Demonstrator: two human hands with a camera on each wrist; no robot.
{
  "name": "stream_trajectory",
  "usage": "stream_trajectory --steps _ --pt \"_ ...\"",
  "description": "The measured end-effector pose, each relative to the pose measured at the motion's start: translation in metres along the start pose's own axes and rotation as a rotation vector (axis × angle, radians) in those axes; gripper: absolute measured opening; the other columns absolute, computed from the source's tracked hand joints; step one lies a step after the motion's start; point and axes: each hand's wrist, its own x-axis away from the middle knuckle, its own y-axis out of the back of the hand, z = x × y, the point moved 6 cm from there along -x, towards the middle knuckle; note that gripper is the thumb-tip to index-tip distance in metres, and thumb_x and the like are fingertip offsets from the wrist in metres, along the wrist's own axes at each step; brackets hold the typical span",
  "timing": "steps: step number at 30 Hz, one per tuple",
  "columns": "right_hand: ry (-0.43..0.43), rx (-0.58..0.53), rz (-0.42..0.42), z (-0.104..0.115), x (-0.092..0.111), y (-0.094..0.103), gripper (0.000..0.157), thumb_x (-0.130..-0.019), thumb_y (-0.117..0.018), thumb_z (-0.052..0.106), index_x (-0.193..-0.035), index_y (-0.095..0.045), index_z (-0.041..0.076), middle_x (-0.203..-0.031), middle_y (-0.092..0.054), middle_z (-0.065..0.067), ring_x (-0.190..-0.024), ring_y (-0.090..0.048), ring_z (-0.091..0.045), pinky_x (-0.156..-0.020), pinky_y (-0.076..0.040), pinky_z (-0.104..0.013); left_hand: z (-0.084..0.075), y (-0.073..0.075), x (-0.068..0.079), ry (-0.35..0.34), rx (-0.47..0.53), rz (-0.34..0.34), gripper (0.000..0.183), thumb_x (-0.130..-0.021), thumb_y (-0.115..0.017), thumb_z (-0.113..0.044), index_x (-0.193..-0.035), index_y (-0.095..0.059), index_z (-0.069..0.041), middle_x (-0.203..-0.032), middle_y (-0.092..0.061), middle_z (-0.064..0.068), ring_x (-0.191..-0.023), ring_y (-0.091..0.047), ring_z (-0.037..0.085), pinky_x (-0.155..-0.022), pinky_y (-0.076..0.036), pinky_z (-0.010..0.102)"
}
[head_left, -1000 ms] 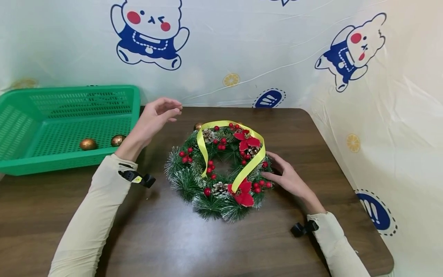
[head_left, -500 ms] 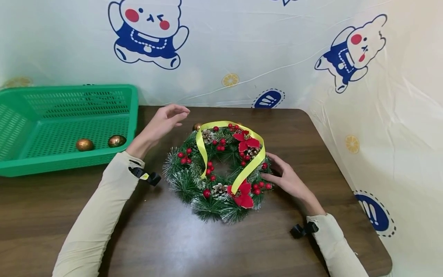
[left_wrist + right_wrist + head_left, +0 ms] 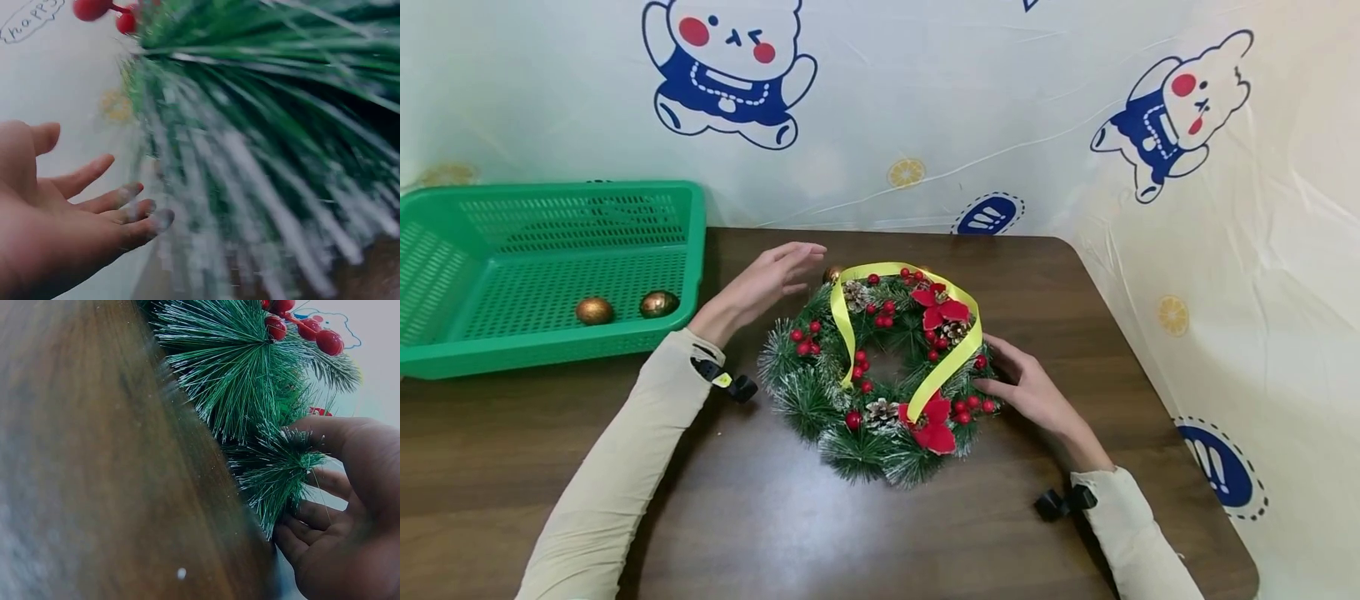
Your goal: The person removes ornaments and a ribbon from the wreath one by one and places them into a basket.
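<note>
A green wreath (image 3: 808, 404) lies on the table, trimmed with red berries, pinecones and red flowers. Across its top runs a loop of yellow ribbon (image 3: 951, 367). My left hand (image 3: 756, 292) hovers at the wreath's upper left; in the left wrist view its fingers (image 3: 94, 178) are spread and relaxed beside the blurred needles, holding nothing. At the right rim, my right hand (image 3: 1033, 392) grips the wreath's edge. The right wrist view has its thumb (image 3: 328, 432) over a tuft of needles, the other fingers curled by the outer side. A copper-coloured ball (image 3: 832, 273) peeks out behind the wreath.
A green plastic basket (image 3: 696, 250) stands at the back left, with two copper-coloured balls (image 3: 658, 303) in it. The brown wooden table (image 3: 820, 542) meets a printed white sheet (image 3: 880, 92) behind and at the right.
My left hand has moved right and slightly down, away from the basket and closer to the wreath. The right hand and wreath stay nearly where they were.
</note>
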Motion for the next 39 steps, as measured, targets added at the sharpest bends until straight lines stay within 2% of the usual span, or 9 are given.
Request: stream_trajectory --steps 7,12,15,17,22,28,32,35,39 --pt "0.014 -0.002 0.000 0.001 0.001 0.001 0.062 -0.093 -0.070 0.013 -0.150 -0.044 0.019 -0.148 -0.048 -0.006 -0.139 -0.042 -0.027 -0.115 -0.030 -0.054 0.019 -0.003 -0.009 0.048 0.197 0.074 0.065 -0.107 -0.035 -0.048 -0.158 -0.023 -0.009 -0.166 -0.012 0.013 -0.152 -0.012 0.030 -0.121 -0.017 0.052" --pt "0.012 -0.004 0.010 0.000 0.001 -0.001 0.062 -0.094 -0.070 0.014 -0.150 -0.045 0.020 -0.149 -0.048 -0.006 -0.140 -0.041 -0.028 -0.115 -0.030 -0.056 0.030 -0.004 -0.013 0.097 0.218 0.094 0.063 -0.108 -0.032 -0.045 -0.159 -0.018 -0.010 -0.166 -0.011 0.012 -0.151 -0.013 0.032 -0.121 -0.013 0.052" --pt "0.006 -0.012 0.007 0.002 0.001 -0.001 0.062 -0.093 -0.070 0.014 -0.150 -0.045 0.020 -0.149 -0.047 -0.005 -0.140 -0.040 -0.028 -0.115 -0.030 -0.056 0.033 -0.004 -0.014 0.114 0.187 0.063 0.055 -0.110 -0.034 -0.035 -0.158 -0.025 -0.011 -0.164 -0.020 0.012 -0.149 -0.019 0.032 -0.120 -0.017 0.053" --pt "0.003 -0.013 0.005 0.002 0.001 -0.001 0.062 -0.093 -0.070 0.014 -0.150 -0.045 0.020 -0.149 -0.047 -0.005 -0.141 -0.039 -0.028 -0.115 -0.030 -0.056 0.035 -0.003 -0.015 0.126 0.162 0.024 0.048 -0.110 -0.036 -0.027 -0.155 -0.032 -0.011 -0.159 -0.030 0.011 -0.145 -0.028 0.029 -0.117 -0.024 0.051" --pt "-0.003 0.003 0.008 0.000 0.001 0.000 0.063 -0.093 -0.071 0.016 -0.150 -0.044 0.021 -0.150 -0.046 -0.004 -0.141 -0.039 -0.028 -0.115 -0.030 -0.055 0.035 -0.003 -0.016 0.130 0.109 -0.049 0.040 -0.108 -0.044 -0.016 -0.148 -0.044 -0.010 -0.143 -0.045 0.010 -0.125 -0.046 0.024 -0.101 -0.039 0.043" --pt "-0.002 0.013 0.012 -0.002 0.002 -0.001 0.063 -0.093 -0.071 0.017 -0.150 -0.044 0.021 -0.149 -0.047 -0.005 -0.140 -0.040 -0.028 -0.115 -0.030 -0.055 0.032 -0.005 -0.014 0.107 0.095 -0.104 0.041 -0.100 -0.061 -0.012 -0.139 -0.049 -0.009 -0.130 -0.050 0.007 -0.108 -0.054 0.019 -0.088 -0.047 0.033" --pt "-0.010 0.011 0.009 -0.003 0.002 -0.001 0.063 -0.093 -0.071 0.018 -0.150 -0.044 0.023 -0.149 -0.047 -0.003 -0.140 -0.040 -0.028 -0.115 -0.030 -0.056 0.029 -0.007 -0.012 0.084 0.060 -0.127 0.041 -0.097 -0.066 -0.011 -0.135 -0.051 -0.010 -0.128 -0.053 0.009 -0.098 -0.056 0.017 -0.071 -0.045 0.026" --pt "-0.012 0.013 0.008 -0.003 0.002 0.000 0.063 -0.093 -0.071 0.018 -0.150 -0.044 0.023 -0.150 -0.047 -0.003 -0.140 -0.040 -0.028 -0.115 -0.030 -0.056 0.026 -0.006 -0.011 0.069 0.062 -0.139 0.041 -0.096 -0.066 -0.010 -0.135 -0.051 -0.009 -0.130 -0.055 0.010 -0.101 -0.058 0.017 -0.075 -0.047 0.027" --pt "-0.014 0.018 0.009 -0.003 0.001 0.000 0.063 -0.093 -0.071 0.019 -0.150 -0.044 0.024 -0.150 -0.046 -0.003 -0.140 -0.040 -0.028 -0.115 -0.030 -0.056 0.021 -0.004 -0.010 0.045 0.094 -0.155 0.041 -0.097 -0.065 -0.011 -0.135 -0.050 -0.007 -0.131 -0.058 0.009 -0.110 -0.059 0.018 -0.094 -0.048 0.039"
